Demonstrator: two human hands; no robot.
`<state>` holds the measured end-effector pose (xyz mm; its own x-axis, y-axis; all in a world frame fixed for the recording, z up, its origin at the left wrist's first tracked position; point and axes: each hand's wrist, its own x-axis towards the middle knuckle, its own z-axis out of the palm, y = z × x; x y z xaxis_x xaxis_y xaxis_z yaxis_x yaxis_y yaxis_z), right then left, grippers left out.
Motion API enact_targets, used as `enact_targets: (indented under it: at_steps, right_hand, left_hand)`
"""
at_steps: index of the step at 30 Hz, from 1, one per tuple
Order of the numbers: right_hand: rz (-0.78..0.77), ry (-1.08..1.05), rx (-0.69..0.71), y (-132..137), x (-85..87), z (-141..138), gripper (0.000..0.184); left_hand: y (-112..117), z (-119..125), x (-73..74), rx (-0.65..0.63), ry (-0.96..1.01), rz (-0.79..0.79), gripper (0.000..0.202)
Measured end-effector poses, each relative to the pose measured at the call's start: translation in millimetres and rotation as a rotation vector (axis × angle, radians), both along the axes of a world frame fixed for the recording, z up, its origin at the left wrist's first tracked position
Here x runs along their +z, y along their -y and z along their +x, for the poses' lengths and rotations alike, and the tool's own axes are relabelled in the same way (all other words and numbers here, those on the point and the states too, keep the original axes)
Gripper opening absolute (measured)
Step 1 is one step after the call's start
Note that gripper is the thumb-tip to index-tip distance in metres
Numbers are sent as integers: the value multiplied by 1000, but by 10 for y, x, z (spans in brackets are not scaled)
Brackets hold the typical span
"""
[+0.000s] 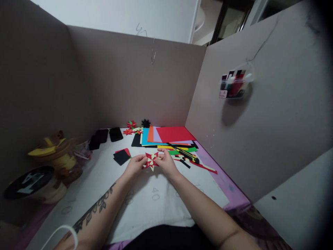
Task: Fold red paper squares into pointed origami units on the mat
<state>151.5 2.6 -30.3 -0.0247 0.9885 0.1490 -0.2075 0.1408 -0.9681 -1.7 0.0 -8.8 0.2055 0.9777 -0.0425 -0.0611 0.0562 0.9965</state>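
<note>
At a worktable boxed in by partitions, as seen from the head camera, a person's left hand (136, 164) and right hand (166, 162) meet over the middle of the surface, both closed on a red-and-cream paper star (151, 160). Left thumb and fingers pinch its left edge while the right hand grips the opposite side, a two-sided hold that probably keeps the folded points steady and leaves the patterned face turned to the wearer. Just left lie small paper squares (122, 157), black over red, seemingly placed within easy reach. A black-and-yellow cutter (191, 157) rests to the right among paper strips (184, 163), near a layered stack of colored sheets (174, 134) topped in red; the grouping suggests tool and stock share one side. At the far edge sit a red-and-green star (131, 124) and a black star (146, 123), apparently set back to free working room. Beneath everything spreads a white cover (148, 215) printed with numerals, 40 among them, over purple cloth (231, 191). Blurred yellow items (52, 149) crowd the left side. Gray partitions (135, 80) enclose the space, with a clear container (234, 85) hanging by wire on the right.
</note>
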Motion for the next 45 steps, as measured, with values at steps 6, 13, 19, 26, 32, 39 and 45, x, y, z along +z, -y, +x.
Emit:
enact_targets:
  at_steps: [6,13,19,26,32,39,45]
  right_hand:
    - [105,77,-90,4,15,35,36]
    - [675,553,-118,88,80,129,30]
    - [634,466,-126,112,130,109,35]
    - [183,124,-46,36,72,9,31]
    - [176,168,-83,52,40,-25,24]
    - [162,102,-17,88,49,-44,28]
    - [133,79,60,121,78,-52,30]
  left_hand:
    - [-25,-15,10,118,54,-100,37]
    - [-5,-52,70,-133,385,-371,33]
    - [-21,-27,66,31,297,-129,48]
    - [-47,-20,11,98,49,-15,49]
    - [41,9,84,51,-11,18,49]
    - [85,45,150,134,-45,107,42]
    - [66,5,138,85,-62,202,38]
